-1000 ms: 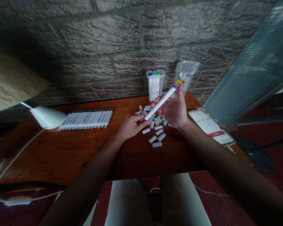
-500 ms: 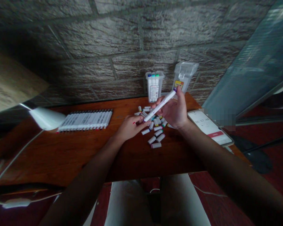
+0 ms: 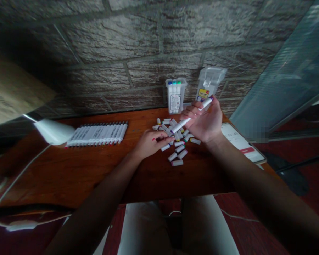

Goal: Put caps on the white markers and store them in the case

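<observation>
A white marker (image 3: 187, 118) with purple ends lies slanted in my right hand (image 3: 206, 122), its upper end by the thumb and the fingers curled over its shaft. My left hand (image 3: 152, 143), with red marks on it, hovers at the left side of a pile of white marker caps (image 3: 180, 143) that have coloured ends. Its thumb and fingers stretch toward the marker's lower end, a little apart from it, and I see nothing held in them. Part of the pile is hidden behind both hands.
Several markers lie in a row (image 3: 97, 134) on the wooden table (image 3: 101, 170). Against the brick wall stand a clear case (image 3: 185, 92) holding markers and a clear lid-like case (image 3: 211, 79). A phone (image 3: 246, 145) lies at right, a white lamp (image 3: 51, 131) at left.
My right hand has moved right with the marker, and its fingers now curl over the shaft. The marker's lower end has come away from my left hand, which stays almost in place.
</observation>
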Demonstrator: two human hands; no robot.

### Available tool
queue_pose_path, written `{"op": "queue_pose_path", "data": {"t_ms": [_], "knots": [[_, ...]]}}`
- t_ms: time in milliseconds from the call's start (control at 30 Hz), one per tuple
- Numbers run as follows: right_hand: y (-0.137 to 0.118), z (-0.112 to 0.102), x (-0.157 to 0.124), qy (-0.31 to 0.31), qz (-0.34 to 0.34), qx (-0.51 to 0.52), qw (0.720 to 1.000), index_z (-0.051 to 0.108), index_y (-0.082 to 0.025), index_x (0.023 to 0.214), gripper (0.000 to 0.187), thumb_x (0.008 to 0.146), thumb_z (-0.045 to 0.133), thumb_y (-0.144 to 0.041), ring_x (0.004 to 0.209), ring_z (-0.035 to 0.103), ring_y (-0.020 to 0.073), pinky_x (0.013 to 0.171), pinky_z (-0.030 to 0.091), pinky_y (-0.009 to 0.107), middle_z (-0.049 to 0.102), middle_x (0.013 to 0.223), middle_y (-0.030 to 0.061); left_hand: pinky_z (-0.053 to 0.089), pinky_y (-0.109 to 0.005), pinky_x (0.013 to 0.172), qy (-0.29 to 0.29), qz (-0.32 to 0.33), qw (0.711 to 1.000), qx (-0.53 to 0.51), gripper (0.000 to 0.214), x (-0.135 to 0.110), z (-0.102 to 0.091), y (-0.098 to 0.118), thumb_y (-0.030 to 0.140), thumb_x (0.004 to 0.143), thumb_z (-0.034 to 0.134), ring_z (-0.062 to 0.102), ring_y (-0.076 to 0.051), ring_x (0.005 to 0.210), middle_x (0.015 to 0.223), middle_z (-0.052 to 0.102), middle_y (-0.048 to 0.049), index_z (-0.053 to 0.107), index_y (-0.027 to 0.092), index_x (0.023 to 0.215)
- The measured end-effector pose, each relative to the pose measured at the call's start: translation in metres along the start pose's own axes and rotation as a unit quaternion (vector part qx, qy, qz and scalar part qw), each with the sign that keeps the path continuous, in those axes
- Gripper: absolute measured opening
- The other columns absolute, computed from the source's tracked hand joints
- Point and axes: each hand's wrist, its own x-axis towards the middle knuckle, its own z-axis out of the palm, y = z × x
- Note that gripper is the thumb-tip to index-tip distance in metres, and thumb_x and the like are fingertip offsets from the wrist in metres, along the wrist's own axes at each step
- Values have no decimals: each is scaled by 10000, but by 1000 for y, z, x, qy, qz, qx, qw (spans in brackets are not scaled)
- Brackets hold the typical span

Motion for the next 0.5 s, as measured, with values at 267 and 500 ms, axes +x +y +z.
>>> {"op": "queue_pose_path", "data": {"t_ms": [267,500], "knots": [[-15,-12,4,21,-45,21,999,415,-244,634,548,824,535,-744,533,352,153,600,357,328,318,532,-51,422,-194,526,-4,-17,999,-51,156,-1,1,-2,316,871,729,570,-86,551,681,708,1,742,164,838],[-14,-9,3,-81,4,47,996,413,-237,610,546,855,547,-706,495,277,128,547,321,304,269,508,-67,336,-200,442,38,-10,999,-25,458,2,-4,7,328,936,635,431,-60,407,443,511,48,539,161,521]]}}
